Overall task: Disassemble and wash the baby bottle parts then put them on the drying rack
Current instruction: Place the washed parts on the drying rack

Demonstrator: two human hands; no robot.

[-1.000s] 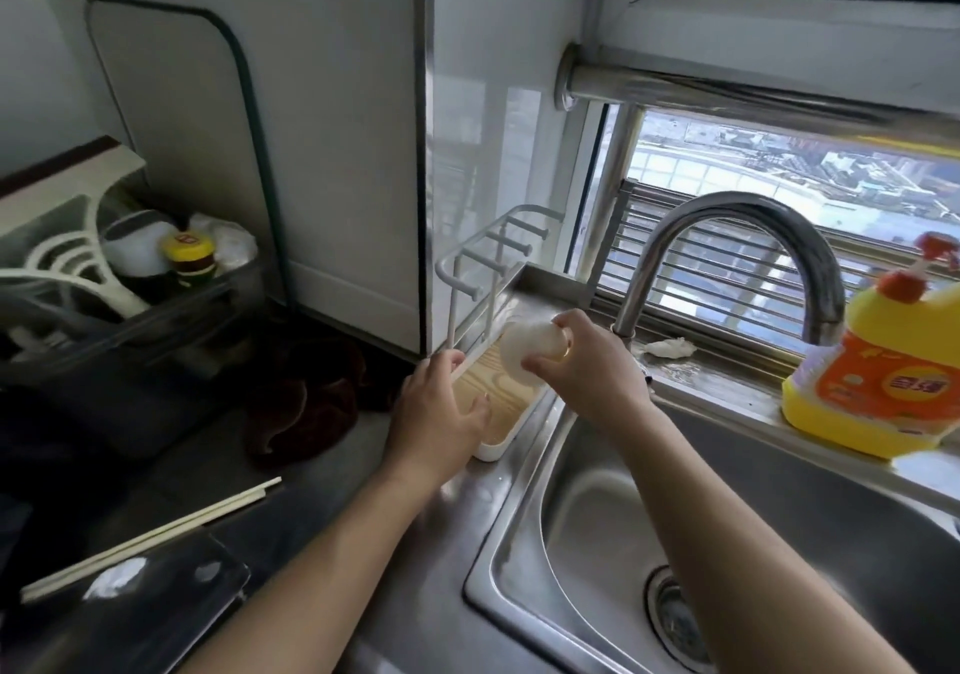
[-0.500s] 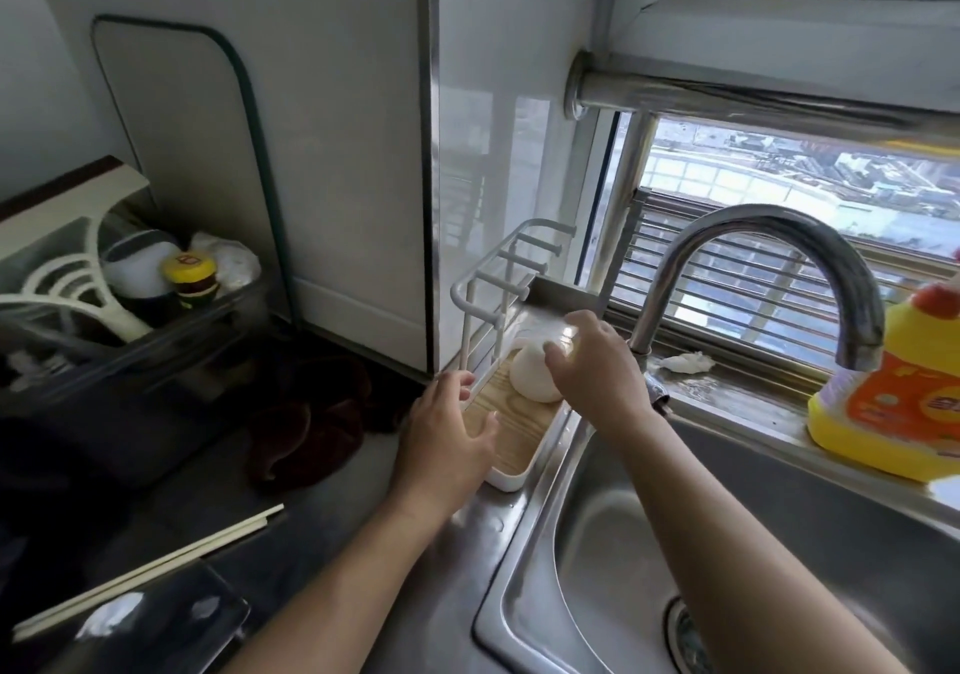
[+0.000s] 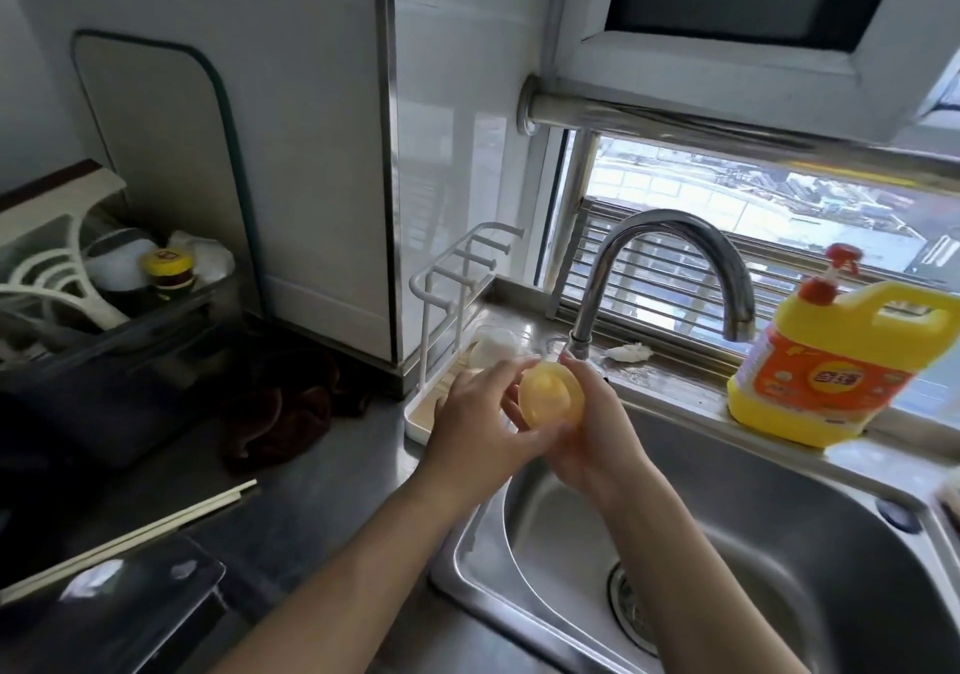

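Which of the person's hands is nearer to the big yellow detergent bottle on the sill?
The right. The right hand is to the left of the detergent bottle, well apart; the left hand lies farther left still. Both hold the yellow bottle part.

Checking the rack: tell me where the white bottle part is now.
In the head view, the white bottle part sits on the drying rack, just left of the faucet base.

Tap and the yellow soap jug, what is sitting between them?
A small crumpled white scrap lies on the steel ledge between the tap and the jug, seen in the head view.
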